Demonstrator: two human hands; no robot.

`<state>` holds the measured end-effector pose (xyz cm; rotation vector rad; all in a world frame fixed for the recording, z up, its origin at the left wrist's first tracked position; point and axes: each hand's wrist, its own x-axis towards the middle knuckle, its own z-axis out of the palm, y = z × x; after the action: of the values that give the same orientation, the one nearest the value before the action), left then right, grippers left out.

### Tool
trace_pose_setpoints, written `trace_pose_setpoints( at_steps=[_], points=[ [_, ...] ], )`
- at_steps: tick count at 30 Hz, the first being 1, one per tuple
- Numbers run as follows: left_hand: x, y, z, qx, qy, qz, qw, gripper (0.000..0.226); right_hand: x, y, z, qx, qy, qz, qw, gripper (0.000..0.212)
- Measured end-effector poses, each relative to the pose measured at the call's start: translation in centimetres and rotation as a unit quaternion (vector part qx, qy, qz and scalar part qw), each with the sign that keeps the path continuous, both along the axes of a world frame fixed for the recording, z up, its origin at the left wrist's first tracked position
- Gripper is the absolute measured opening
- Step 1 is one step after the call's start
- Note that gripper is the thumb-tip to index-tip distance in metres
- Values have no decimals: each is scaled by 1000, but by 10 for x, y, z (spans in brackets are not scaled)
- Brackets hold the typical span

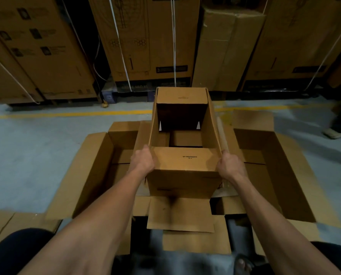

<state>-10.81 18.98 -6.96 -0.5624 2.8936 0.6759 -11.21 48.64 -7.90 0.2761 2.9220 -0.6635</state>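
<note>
One cardboard box (pixel 183 171), open at both ends so that you can see straight through it, is held up in the middle of the view, above one large open carton (pixel 82 175) lying on the floor (pixel 36 139). Both hands have hold of it. The left hand (pixel 143 161) clasps its near left corner and the right hand (pixel 230 165) grips its near right edge; most of the fingers are hidden behind the walls. Both forearms reach straight forward, about level with each other. Through the held box shows one smaller box (pixel 185 138), inside the carton. Flat cardboard sheets (pixel 180 215) lie below, nearer the person. Beyond a yellow line (pixel 66 114), four tall cartons (pixel 151 42) stand in a row.
</note>
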Motion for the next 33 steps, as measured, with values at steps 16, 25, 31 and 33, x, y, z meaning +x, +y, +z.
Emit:
trace_pose_setpoints(
  at_steps=[16, 25, 31, 33],
  points=[
    [-5, 8, 8, -131, -60, -252, 957, 70, 19, -4, 42, -38, -108, 65, 991, 49],
    [-30, 17, 66, -23, 0, -161, 987, 42, 12, 9, 64, -287, -210, -36, 934, 101],
    [-18, 8, 160, 149, -352, -304, 873, 31, 16, 18, 66, -363, -231, -84, 899, 100],
    [-4, 21, 147, 98, -391, -347, 847, 42, 18, 13, 67, -354, -238, -78, 901, 92]
  ],
)
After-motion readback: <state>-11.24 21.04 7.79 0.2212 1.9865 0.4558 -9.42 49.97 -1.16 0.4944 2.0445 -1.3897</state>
